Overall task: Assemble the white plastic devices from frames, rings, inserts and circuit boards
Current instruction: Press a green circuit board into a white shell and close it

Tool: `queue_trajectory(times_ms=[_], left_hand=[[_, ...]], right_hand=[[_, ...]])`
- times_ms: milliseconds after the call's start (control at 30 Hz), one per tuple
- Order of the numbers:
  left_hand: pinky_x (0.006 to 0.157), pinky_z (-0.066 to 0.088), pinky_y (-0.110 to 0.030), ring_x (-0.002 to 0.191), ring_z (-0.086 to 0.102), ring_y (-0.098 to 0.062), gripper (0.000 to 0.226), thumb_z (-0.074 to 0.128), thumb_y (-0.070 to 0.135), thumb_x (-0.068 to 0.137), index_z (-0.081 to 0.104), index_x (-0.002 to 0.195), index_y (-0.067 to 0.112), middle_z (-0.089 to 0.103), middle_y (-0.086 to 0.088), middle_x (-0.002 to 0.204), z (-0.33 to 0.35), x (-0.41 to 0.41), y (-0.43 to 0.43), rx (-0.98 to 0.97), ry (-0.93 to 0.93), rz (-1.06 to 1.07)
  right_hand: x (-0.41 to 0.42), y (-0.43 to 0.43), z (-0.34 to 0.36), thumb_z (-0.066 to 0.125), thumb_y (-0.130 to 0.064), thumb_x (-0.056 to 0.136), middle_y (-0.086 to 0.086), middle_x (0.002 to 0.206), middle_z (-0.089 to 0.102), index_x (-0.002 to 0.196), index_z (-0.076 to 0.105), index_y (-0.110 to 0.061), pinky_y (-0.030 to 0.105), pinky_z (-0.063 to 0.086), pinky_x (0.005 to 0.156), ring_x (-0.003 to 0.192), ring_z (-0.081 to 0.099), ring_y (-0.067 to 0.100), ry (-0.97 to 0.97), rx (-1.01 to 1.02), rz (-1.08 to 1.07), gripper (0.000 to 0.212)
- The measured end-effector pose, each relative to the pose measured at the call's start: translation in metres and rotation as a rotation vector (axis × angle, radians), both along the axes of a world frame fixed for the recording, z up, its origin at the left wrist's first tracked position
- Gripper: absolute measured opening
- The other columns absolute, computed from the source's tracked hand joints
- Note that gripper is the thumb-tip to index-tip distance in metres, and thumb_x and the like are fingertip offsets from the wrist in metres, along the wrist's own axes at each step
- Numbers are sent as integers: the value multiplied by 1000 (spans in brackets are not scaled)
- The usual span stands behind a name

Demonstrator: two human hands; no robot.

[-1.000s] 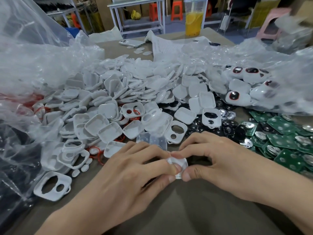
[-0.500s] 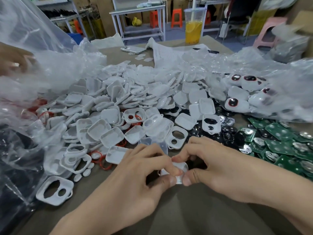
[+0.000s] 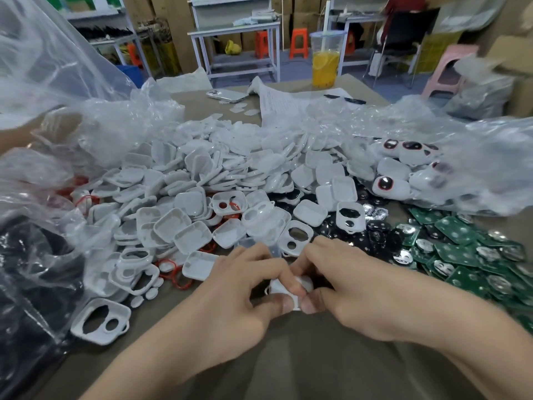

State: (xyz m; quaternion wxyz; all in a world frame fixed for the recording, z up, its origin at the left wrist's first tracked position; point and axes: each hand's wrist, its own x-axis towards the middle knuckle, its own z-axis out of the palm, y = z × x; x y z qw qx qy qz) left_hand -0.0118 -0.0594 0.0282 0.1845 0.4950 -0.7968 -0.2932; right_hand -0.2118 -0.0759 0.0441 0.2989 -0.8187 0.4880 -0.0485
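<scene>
Though your head has tipped up, your left hand [image 3: 230, 293] and right hand [image 3: 352, 287] keep each grip clamped on the device [image 3: 276, 285], thumbs side by side.

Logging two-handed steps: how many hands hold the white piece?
2. The left hand pinches the piece from its left side, the right hand from its right side, thumbs along the near edge. No other hand touches it.

White device [image 3: 278, 285] and plastic frames [image 3: 122, 313], plain. Red rings [image 3: 184, 285]. Glossy black inserts [image 3: 380, 232]. Green circuit boards [image 3: 467, 252], pale-dotted, with silver discs. Grey-brown bench [image 3: 317, 356]. Clear plastic bags [image 3: 86, 134]. Orange-yellow drink in clear cup [image 3: 326, 67]. Orange stools [image 3: 298, 43]; pink stool [image 3: 450, 67].
</scene>
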Motion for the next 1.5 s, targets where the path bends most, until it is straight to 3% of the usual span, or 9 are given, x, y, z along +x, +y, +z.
queue_trajectory(times_ms=[133, 233, 333, 467, 600, 767, 900, 1100, 1500], left_hand=[[86, 29, -15, 107, 46, -4, 22, 72, 32, 91, 65, 95, 53, 54, 19, 102, -6, 2, 7, -61, 43, 38], [89, 29, -12, 111, 48, -3, 20, 72, 34, 91, 64, 93, 52, 56, 22, 105, -8, 1, 8, -107, 29, 55], [94, 31, -13, 114, 48, 1, 7, 69, 44, 90, 62, 89, 41, 58, 27, 111, -11, 3, 12, -180, 14, 72], [97, 35, -16, 120, 50, 5, 24, 57, 61, 89, 64, 98, 41, 56, 34, 123, -11, 11, 13, -277, -8, -23], [92, 39, -11, 106, 56, 3, 22, 58, 49, 94, 69, 100, 31, 61, 23, 112, -8, 11, 5, -463, -105, -65], [86, 39, -11, 93, 58, -4, 21, 60, 41, 95, 72, 98, 23, 65, 14, 99, -11, 11, 2, -596, -137, -105], [75, 42, -21, 83, 59, -10, 23, 56, 37, 99, 72, 99, 20, 64, 10, 88, -9, 8, -1, -663, -129, -61], [75, 44, -25, 82, 59, -13, 18, 59, 31, 100, 72, 100, 19, 65, 9, 87, -9, 7, 2, -670, -134, -52], [80, 39, -15, 82, 55, -10, 19, 58, 31, 100, 72, 101, 18, 65, 10, 88, -9, 6, 3, -643, -132, -63]], right_hand=[[-12, 15, -16, 68, -51, 86, -31, 114, 47, 101, 46, -49, 14, 36, 90, 110, 45, -7, -153, -127, -53, 26], [-17, 17, -26, 58, -64, 81, -28, 116, 51, 97, 48, -47, 20, 37, 94, 114, 48, -2, -159, -260, 0, 26], [-19, 14, -26, 53, -61, 88, -22, 111, 58, 95, 56, -39, 29, 47, 90, 108, 56, 4, -176, -365, 54, 24], [-24, 10, -24, 53, -61, 91, -25, 110, 62, 96, 62, -38, 28, 49, 89, 109, 59, 0, -277, -352, 52, 25], [-23, 6, -26, 51, -63, 88, -22, 106, 68, 100, 68, -36, 27, 49, 88, 102, 63, 1, -327, -344, 5, 35], [-20, 7, -32, 69, -32, 92, -24, 102, 70, 92, 69, -31, 17, 46, 84, 95, 63, -2, -320, -445, -41, 1], [-11, 8, -32, 62, -25, 91, -37, 83, 53, 89, 64, -23, 2, 37, 74, 84, 56, -1, -241, -542, -50, 4], [-5, 14, -30, 37, -27, 88, -17, 88, 64, 88, 51, -29, 37, 55, 62, 77, 59, 14, -183, -626, -44, 14], [-2, 17, -26, 33, -19, 83, -13, 80, 58, 87, 55, -23, 34, 52, 60, 72, 56, 15, -99, -667, -67, 22]])
